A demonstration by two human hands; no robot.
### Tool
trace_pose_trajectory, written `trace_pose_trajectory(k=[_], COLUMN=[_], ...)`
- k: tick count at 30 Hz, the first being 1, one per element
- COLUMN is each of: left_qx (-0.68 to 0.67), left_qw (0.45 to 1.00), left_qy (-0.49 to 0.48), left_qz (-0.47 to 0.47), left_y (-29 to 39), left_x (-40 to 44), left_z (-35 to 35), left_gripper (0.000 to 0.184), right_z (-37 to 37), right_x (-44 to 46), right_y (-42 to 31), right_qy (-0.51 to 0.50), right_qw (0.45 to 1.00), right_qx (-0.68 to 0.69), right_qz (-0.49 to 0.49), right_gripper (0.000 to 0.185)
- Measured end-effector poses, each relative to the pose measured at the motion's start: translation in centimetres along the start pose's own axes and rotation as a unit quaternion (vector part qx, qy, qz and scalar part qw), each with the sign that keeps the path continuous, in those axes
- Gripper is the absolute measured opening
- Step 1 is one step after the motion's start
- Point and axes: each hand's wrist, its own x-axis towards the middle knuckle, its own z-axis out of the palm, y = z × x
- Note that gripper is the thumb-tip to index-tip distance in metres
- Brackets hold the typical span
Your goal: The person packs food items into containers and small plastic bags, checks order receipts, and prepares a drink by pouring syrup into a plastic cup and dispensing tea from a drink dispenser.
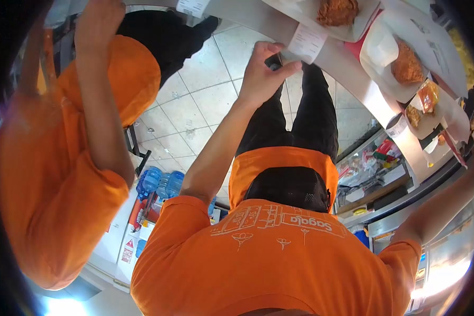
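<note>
My left hand [268,73] is at the counter's edge, thumb and index finger apart, with nothing seen between them. Beside the thumb a white printed slip [306,43] hangs from the edge of the counter [371,81]. My right forearm [442,208] reaches to the far right edge, where the hand is out of sight. Pieces of fried chicken [407,63] lie in paper-lined trays on the counter, one next to a white cup [380,46]. A wrapped item [428,96] sits near a smaller piece.
At the left stands a co-worker in an orange shirt [52,195] and orange cap [137,79], one hand [97,26] raised. Large blue water bottles [163,183] stand behind. Shelves with packets [379,158] are below the counter. Another slip [193,6] hangs at the top.
</note>
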Motion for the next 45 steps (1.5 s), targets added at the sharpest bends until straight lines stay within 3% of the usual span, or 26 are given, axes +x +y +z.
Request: trace_pose_trajectory(k=[2,6,9,14,16,17,19,28,30,36,41,43,45], left_qx=[0.075,0.015,0.102,0.081,0.066,0.045,0.023,-0.017,-0.082,-0.058,-0.081,-0.030,0.085], left_qw=[0.997,1.000,0.994,0.996,0.998,0.999,1.000,1.000,0.995,0.998,0.996,0.998,0.988], left_qy=[0.022,0.024,0.023,0.020,0.017,0.017,0.016,0.018,0.012,0.013,0.033,0.041,0.082], left_qz=[-0.009,-0.013,0.007,0.003,-0.009,-0.009,-0.009,-0.008,-0.046,0.000,-0.023,-0.022,0.095], left_y=[0.9,0.5,1.9,1.8,1.7,1.6,1.5,2.2,2.8,1.6,1.9,1.4,1.5], left_x=[0.0,-0.1,-0.5,-0.6,-0.7,-0.6,-0.5,-0.4,-0.6,-0.2,-0.5,-0.5,-0.7], left_z=[-0.1,0.1,-0.1,0.0,0.0,0.1,0.1,0.0,0.1,0.2,0.5,0.2,0.9], left_gripper=[0.060,0.052,0.045,0.045,0.045,0.044,0.044,0.042,0.038,0.040,0.043,0.045,0.049], right_z=[0.4,0.1,-0.2,-0.8,-1.1,-1.3,0.2,-0.2,0.1,0.3,-0.2,0.1,0.2], right_x=[-0.2,0.7,1.4,3.3,6.1,5.5,0.7,2.1,1.3,1.0,0.9,-0.4,-1.3], right_y=[0.5,2.0,2.6,3.7,5.4,5.5,1.6,2.7,1.9,1.5,1.4,0.1,-1.7], right_qy=[0.012,-0.007,-0.020,-0.036,0.098,0.099,-0.039,-0.029,-0.020,-0.022,-0.013,-0.008,-0.003], right_qw=[0.999,0.995,0.993,0.993,0.977,0.977,0.989,0.992,0.993,0.993,0.996,0.998,1.000], right_qx=[0.031,0.092,0.107,0.100,0.103,0.104,0.128,0.108,0.105,0.109,0.068,0.040,0.012], right_qz=[-0.008,-0.041,-0.047,-0.049,0.156,0.155,-0.064,-0.059,-0.046,-0.046,-0.051,-0.039,-0.021], right_gripper=[0.027,0.024,0.024,0.025,0.026,0.026,0.027,0.026,0.026,0.028,0.027,0.027,0.027])
